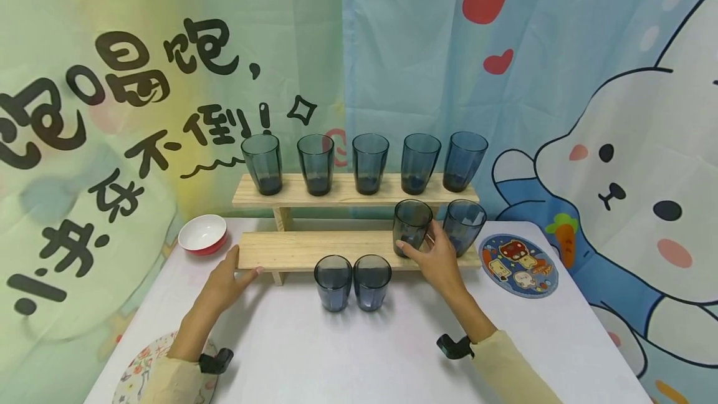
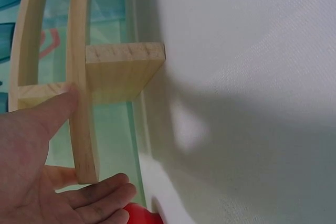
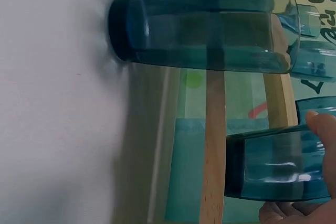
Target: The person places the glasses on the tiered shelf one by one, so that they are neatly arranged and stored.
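Observation:
A two-tier wooden shelf (image 1: 314,248) stands on the table. My left hand (image 1: 224,276) holds the left end of its lower board, thumb on the board and the other fingers around the end, as the left wrist view shows. On the right part of that board, my right hand (image 1: 440,260) grips a blue-grey drinking glass (image 1: 408,229) between thumb and fingers. In the right wrist view, the base of this glass (image 3: 273,169) meets the board. Just to its right sits another glass (image 1: 464,226). Two more glasses, one left (image 1: 333,285) and one right (image 1: 372,285), stand upright side by side on the table in front.
Several matching glasses (image 1: 368,164) line the upper board. A red-and-white bowl (image 1: 203,235) is left of the shelf, and a round patterned mat (image 1: 518,267) lies right. A floral plate (image 1: 140,373) sits at the front left, partly under the left forearm. A printed curtain (image 1: 398,36) hangs behind.

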A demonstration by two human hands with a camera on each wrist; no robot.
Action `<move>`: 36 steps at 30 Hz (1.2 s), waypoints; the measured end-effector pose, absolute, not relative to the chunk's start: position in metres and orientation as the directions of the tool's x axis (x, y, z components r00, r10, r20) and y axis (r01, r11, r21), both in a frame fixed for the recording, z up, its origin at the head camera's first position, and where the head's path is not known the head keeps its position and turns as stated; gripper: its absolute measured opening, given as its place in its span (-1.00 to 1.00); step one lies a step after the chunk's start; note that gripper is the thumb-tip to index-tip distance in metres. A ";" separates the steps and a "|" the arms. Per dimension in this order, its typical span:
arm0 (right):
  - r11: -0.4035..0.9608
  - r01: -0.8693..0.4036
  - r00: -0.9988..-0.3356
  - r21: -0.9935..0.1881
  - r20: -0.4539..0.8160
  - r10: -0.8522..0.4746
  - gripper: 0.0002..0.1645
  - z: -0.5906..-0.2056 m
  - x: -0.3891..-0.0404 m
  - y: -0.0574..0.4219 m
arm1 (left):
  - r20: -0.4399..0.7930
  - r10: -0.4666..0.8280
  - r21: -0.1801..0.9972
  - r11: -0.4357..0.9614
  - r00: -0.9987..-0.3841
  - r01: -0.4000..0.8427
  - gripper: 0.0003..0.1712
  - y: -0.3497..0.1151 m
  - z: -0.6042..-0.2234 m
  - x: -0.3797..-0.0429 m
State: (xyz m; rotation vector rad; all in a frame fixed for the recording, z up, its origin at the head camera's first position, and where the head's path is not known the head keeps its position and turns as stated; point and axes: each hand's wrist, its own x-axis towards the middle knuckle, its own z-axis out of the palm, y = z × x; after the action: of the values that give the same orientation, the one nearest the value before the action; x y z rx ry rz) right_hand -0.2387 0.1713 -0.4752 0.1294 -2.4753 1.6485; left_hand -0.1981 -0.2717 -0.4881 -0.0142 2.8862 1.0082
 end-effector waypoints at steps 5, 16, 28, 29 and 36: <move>0.426 -0.170 -0.978 -0.889 0.206 0.041 0.26 -0.473 -0.222 0.174 | -0.088 0.021 0.614 0.789 -0.996 -0.038 0.11 -0.272 -0.487 -0.199; 0.438 -0.264 -0.950 -0.859 0.311 0.038 -0.12 -0.468 -0.178 0.182 | -0.096 0.020 0.610 0.791 -0.995 -0.043 0.14 -0.270 -0.483 -0.198; 0.318 -0.164 -0.984 -0.934 0.130 -0.126 0.01 -0.513 -0.170 0.147 | -0.093 0.023 0.612 0.790 -0.995 -0.039 0.12 -0.270 -0.486 -0.198; 0.323 -0.158 -0.985 -0.933 0.125 -0.121 0.03 -0.516 -0.170 0.143 | -0.093 0.023 0.613 0.789 -0.995 -0.039 0.12 -0.270 -0.486 -0.198; 0.366 -0.164 -0.985 -0.916 0.130 -0.116 0.11 -0.524 -0.172 0.127 | -0.100 0.021 0.620 0.783 -0.995 -0.046 0.13 -0.270 -0.486 -0.198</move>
State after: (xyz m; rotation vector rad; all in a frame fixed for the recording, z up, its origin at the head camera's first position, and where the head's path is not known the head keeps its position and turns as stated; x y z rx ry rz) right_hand -0.1722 0.1266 -0.5244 0.2628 -2.5605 1.7250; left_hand -0.1975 -0.2701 -0.4859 -0.0199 2.8698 1.0023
